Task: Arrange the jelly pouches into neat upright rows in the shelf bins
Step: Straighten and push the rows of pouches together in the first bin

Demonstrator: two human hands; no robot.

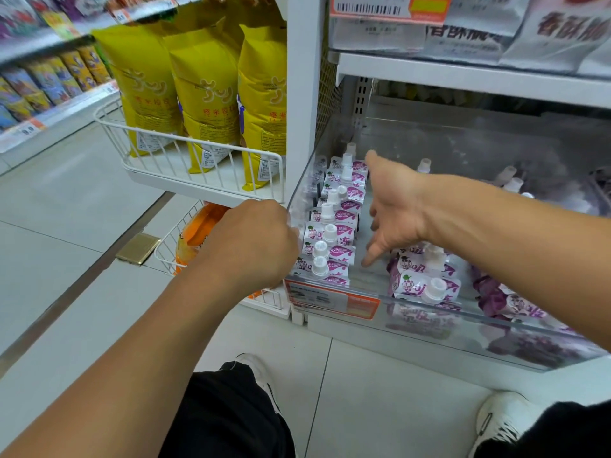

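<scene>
A row of purple-and-white jelly pouches [334, 226] with white caps stands upright along the left side of a clear plastic shelf bin [426, 317]. More pouches [421, 280] lie loose and tilted at the bin's front right. My left hand [254, 239] is curled against the bin's left front corner, touching its clear wall; I cannot see anything inside the fist. My right hand [393, 206] hovers inside the bin just right of the upright row, fingers spread and pointing down, holding nothing. My right forearm hides part of the loose pile.
A white wire basket [198, 160] with tall yellow bags [205, 94] hangs to the left, a lower basket with orange packs [198, 233] beneath it. An orange price tag [330, 299] sits on the bin front. A white shelf [463, 74] overhangs the bin. My shoes rest on the tiled floor.
</scene>
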